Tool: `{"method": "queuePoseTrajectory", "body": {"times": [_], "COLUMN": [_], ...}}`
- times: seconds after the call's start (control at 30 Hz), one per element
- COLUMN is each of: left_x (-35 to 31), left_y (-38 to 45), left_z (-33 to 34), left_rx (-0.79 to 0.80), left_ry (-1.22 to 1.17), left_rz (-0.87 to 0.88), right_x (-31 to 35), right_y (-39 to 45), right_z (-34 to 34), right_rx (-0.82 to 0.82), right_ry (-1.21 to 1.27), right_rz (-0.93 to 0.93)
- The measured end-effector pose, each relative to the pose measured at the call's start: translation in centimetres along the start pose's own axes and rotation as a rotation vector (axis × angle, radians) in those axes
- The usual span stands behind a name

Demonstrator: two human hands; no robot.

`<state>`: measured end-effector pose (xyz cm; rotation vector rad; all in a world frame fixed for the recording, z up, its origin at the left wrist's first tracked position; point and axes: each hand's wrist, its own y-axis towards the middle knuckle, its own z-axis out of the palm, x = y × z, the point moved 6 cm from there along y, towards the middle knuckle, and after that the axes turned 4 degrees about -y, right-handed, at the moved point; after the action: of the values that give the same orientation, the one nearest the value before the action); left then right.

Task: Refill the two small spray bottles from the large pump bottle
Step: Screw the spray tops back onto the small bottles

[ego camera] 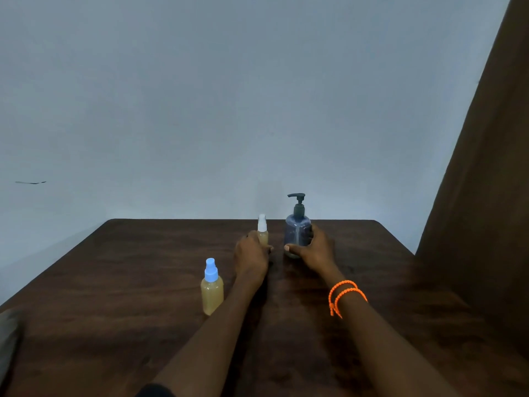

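The large pump bottle, bluish with a dark pump head, stands upright near the far middle of the dark wooden table. My right hand is wrapped around its lower right side. Just left of it stands a small spray bottle with a white cap, holding yellowish liquid; my left hand grips its lower part and hides its base. A second small spray bottle with a light blue cap, also yellowish, stands alone nearer to me, left of my left forearm.
A brown curtain hangs along the right side, over the table's right edge. A pale wall rises right behind the table's far edge. My right wrist wears orange bands. A blurred grey object sits at the left edge.
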<state>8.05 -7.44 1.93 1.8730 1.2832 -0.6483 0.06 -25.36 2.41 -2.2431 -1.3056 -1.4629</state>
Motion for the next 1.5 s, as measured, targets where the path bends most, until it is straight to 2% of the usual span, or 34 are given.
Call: {"method": "queuePoseTrajectory", "body": {"times": [0.23,0.37,0.43,0.53,0.6,0.67,0.73,0.83,0.93,1.0,1.07,1.2,1.5], "left_x": [-1.0,-3.0,-4.3,-5.9,-6.0,-4.9,-3.0,1.5,5.2,5.9,5.9,5.5,5.0], "left_y": [-3.1,-7.1,-9.7,-13.8,-16.0,-17.6,-18.1,-17.1,-14.6,-13.3,-12.6,-10.7,-3.5], "left_z": [-0.8,-2.0,-2.4,-4.6,-7.0,-9.8,-11.9,-14.8,-15.7,-15.2,-14.6,-13.4,-9.7], "left_rx": [0.016,0.007,0.011,-0.016,-0.086,-0.192,-0.274,-0.345,-0.221,-0.06,0.021,0.057,0.055], "left_ry": [-0.065,-0.074,-0.1,-0.128,-0.093,-0.04,-0.005,-0.008,-0.161,-0.251,-0.272,-0.227,-0.168], "left_rz": [-0.118,-0.086,-0.009,0.198,0.323,0.364,0.331,0.118,-0.032,-0.026,0.012,0.05,0.036], "right_x": [0.0,-0.9,-1.3,-0.2,0.9,2.2,3.4,6.1,8.4,9.7,10.6,10.5,8.9], "right_y": [-1.1,-2.4,-3.2,-5.6,-7.3,-9.1,-10.6,-13.0,-14.6,-15.1,-15.6,-15.1,-8.5], "right_z": [-0.5,-2.0,-2.7,-3.2,-3.0,-2.5,-1.3,1.6,4.4,5.9,6.9,7.6,10.4], "right_rx": [0.061,0.03,0.005,-0.023,-0.026,-0.001,0.077,0.277,0.392,0.397,0.399,0.31,0.179], "right_ry": [-0.104,-0.214,-0.285,-0.289,-0.24,-0.145,-0.057,-0.003,0.029,0.023,0.05,0.118,0.062], "right_rz": [0.083,0.12,0.142,0.087,0.024,0.002,0.0,-0.072,-0.103,-0.151,-0.186,-0.132,-0.041]}}
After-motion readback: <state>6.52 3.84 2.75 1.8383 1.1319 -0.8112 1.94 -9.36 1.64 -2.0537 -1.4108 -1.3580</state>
